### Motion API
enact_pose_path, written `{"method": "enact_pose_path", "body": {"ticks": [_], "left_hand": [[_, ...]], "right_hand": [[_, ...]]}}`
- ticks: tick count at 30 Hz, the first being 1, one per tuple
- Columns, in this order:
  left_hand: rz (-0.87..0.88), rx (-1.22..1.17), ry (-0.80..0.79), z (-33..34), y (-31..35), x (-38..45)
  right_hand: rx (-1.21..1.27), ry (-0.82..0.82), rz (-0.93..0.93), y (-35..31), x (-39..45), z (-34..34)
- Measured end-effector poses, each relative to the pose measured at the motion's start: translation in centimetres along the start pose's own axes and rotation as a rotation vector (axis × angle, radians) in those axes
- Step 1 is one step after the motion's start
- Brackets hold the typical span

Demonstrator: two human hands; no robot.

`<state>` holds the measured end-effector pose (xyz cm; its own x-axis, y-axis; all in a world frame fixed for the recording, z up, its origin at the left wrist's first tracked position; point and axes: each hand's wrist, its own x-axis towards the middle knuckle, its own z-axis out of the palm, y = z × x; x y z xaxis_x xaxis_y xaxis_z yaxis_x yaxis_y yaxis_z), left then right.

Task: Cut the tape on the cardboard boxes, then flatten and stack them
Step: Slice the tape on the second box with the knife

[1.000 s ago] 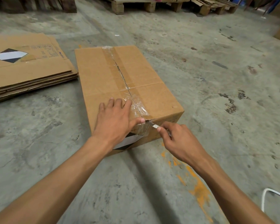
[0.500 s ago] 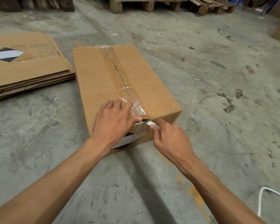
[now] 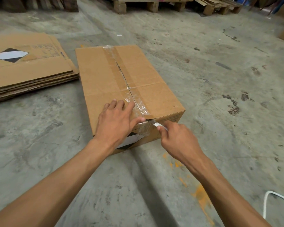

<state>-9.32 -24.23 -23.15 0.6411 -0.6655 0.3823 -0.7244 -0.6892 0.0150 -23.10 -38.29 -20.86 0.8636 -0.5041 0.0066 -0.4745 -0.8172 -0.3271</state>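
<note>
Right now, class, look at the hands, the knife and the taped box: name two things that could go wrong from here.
1. The left hand lies flat on the box with its thumb right beside the knife tip; a slip could cut it.
2. The right hand holds the knife at the near end of the tape. A deep or wandering cut along the seam may tear cardboard rather than only tape.
</note>
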Motion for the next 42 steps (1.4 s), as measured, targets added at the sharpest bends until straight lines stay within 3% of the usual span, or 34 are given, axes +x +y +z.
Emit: {"method": "enact_pose_path", "body": {"ticks": [5, 10, 13, 20, 33, 37, 42], "left_hand": [[-0.005, -0.036, -0.047, 0.3, -0.1, 0.1], [-0.006, -0.036, -0.066, 0.3, -0.1, 0.0], [-0.007, -0.05, -0.066, 0.1, -0.1, 0.0], [-0.009, -0.042, -0.079, 0.2, 0.0, 0.0], [-0.012, -0.04, -0.107, 0.3, -0.1, 0.0], [-0.019, -0.076, -0.096, 0.3, -0.1, -0.2], [-0.023, -0.139, -0.094, -0.1, -0.2, -0.4]], "right_hand": [[0.192, -0.031, 0.008, 2.3, -0.8, -1.6], [0.765, -0.084, 0.257, 1.4, -2.4, 0.8], [0.905, -0.069, 0.322, 0.6, -2.7, 2.1], [0.954, -0.004, 0.309, 0.5, -2.9, 2.6], [0.914, -0.038, 0.361, 0.1, -2.2, 1.8], [0.874, -0.102, 0.423, -0.9, -1.1, 0.4], [1.061, -0.196, 0.493, -3.5, 0.6, 0.7]]}}
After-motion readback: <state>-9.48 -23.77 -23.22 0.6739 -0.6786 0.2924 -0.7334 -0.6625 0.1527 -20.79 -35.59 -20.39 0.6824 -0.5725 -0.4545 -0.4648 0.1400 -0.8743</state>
